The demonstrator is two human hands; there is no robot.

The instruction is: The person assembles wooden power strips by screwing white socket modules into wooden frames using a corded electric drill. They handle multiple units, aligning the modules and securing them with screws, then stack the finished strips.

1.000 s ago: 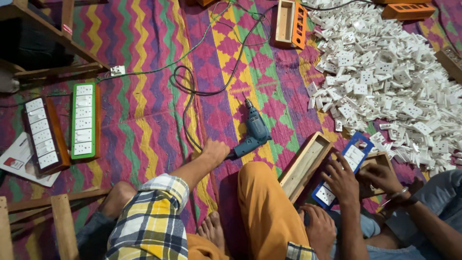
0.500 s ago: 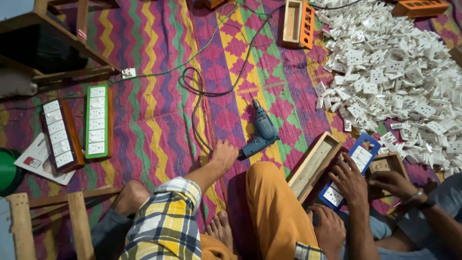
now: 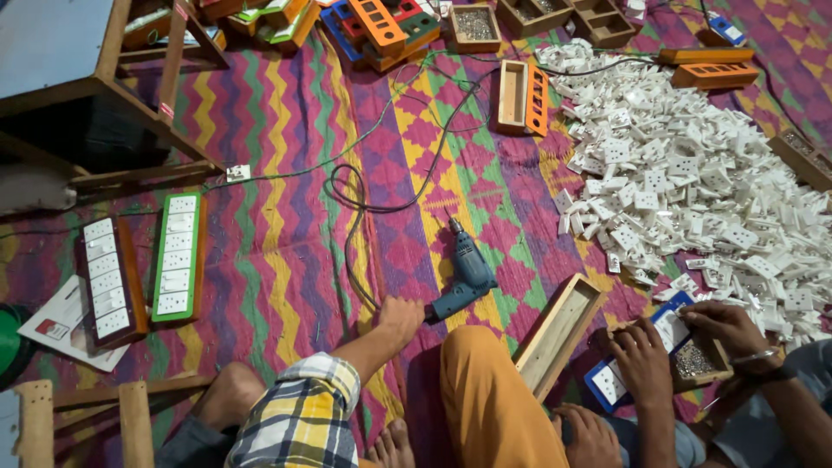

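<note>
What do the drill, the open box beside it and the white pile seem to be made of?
Drill: likely moulded plastic body, blue-grey with a dull sheen, and a metal tip. The left hand rests at its handle. Open box: bare wood, pale with visible grain, unpainted inside. White pile: probably glossy plastic switch and socket parts, uniform white with sharp moulded edges.

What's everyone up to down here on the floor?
A person in a plaid shirt sits on a patterned mat, left hand planted beside the handle of a blue drill, right hand low by an orange-clad knee. Beside them, a co-worker's hands hold a blue switch plate. A heap of white switch parts lies to the right.
</note>
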